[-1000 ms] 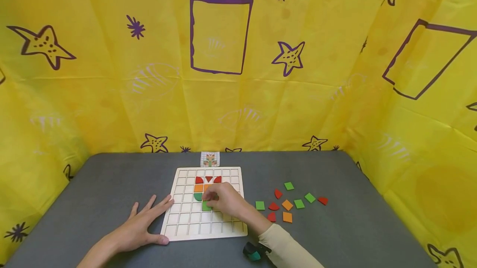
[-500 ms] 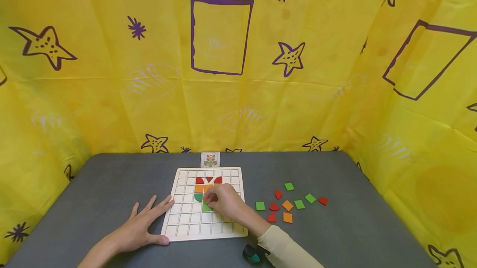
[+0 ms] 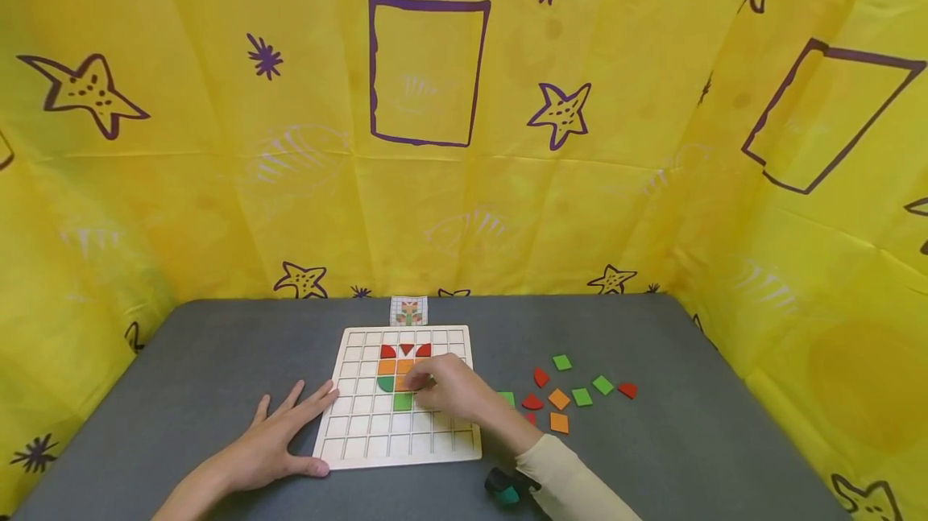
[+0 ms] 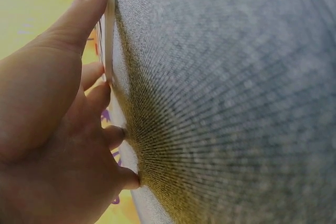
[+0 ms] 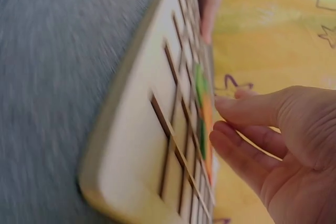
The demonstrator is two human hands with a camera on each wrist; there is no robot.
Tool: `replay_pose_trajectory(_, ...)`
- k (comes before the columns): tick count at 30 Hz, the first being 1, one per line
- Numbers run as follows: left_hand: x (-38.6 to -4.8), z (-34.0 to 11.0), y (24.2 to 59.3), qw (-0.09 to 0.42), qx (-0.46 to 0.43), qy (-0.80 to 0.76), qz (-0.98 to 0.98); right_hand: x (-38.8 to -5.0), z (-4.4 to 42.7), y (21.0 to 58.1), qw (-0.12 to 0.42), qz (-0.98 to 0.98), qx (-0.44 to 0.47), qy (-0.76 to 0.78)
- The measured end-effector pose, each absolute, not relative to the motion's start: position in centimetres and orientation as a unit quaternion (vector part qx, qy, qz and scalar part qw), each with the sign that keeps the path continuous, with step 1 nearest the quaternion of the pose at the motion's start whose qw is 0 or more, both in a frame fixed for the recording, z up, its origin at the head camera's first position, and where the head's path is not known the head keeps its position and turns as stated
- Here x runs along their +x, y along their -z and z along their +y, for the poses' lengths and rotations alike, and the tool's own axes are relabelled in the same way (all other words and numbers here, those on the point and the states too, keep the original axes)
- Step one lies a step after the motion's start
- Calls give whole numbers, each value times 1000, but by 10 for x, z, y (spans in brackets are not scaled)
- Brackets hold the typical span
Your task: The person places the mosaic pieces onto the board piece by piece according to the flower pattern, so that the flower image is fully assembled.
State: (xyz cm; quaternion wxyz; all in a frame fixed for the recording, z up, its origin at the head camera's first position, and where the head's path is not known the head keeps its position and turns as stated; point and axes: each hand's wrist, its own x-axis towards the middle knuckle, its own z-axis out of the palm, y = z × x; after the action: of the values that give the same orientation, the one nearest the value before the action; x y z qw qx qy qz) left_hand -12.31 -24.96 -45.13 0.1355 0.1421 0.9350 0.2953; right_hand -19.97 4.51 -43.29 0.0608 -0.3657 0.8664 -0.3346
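A pale wooden grid board (image 3: 355,426) lies on the table. My left hand (image 3: 279,436) has its fingers spread, its fingertips and thumb touching the board's left edge. Over the board's middle is my right hand (image 3: 451,388); in the right wrist view its thumb and fingers are loosely bent, with nothing visible between them. Near its fingertips lie an orange piece (image 3: 401,384) and a green square (image 3: 402,402). Left of these sits a rounded green piece (image 3: 385,384). Farther up are orange squares (image 3: 387,366), two rounded red pieces (image 3: 387,352) and a red triangle (image 3: 407,349). My right hand hides some cells.
Several loose green squares (image 3: 582,397), red pieces (image 3: 541,377) and orange squares (image 3: 559,423) lie on the grey table (image 3: 667,456) right of the board. A small pattern card (image 3: 409,311) is behind the board. Yellow cloth (image 3: 428,207) surrounds the table.
My right hand has shifted slightly right, off the orange piece, which now shows in the cell above the green square. My left hand has stayed at the board's edge.
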Motion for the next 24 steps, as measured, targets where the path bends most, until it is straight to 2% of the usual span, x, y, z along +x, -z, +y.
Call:
replay_pose_trajectory(13,-121,-248,449,116,162,-306,931,-224,121,413,65,889,-325,316)
replay_pose_trajectory(18,-120,-250,450,110,164,-303,932,-232,156,415,45,892,-330,306)
replay_pose_trajectory(24,-119,-252,451,117,158,-303,932,-235,188,421,60,900,-322,287)
